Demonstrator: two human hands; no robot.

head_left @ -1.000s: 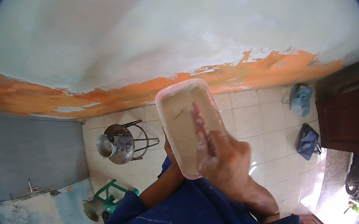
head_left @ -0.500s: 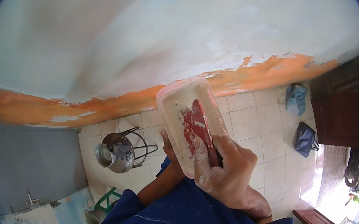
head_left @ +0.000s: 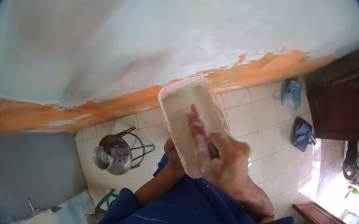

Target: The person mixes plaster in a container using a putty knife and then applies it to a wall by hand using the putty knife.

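In front of my chest is an oblong tray (head_left: 175, 100) with a pinkish, putty-smeared rim and beige putty inside. My left hand (head_left: 173, 152) is closed on its left edge, the fingers partly hidden beneath it. A red putty knife (head_left: 198, 128), blurred by motion, is gripped in my right hand (head_left: 230, 163), and its blade lies over the putty in the tray. Whitish putty coats the right thumb and fingers. Beyond the tray rises a wall (head_left: 162, 34), pale with filler above an uneven orange band (head_left: 118, 102).
A putty-stained round stool (head_left: 118, 154) carrying a metal pot (head_left: 102, 158) stands left on the tiled floor (head_left: 259, 117). Part of a green chair (head_left: 106, 200) shows at lower left. Two bags, light blue (head_left: 291, 94) and dark blue (head_left: 303, 135), lie by a brown door (head_left: 346, 105).
The putty knife has turned from showing its broad red face to nearly edge-on within the tray. My right hand has rolled with it. The left hand still supports the tray.
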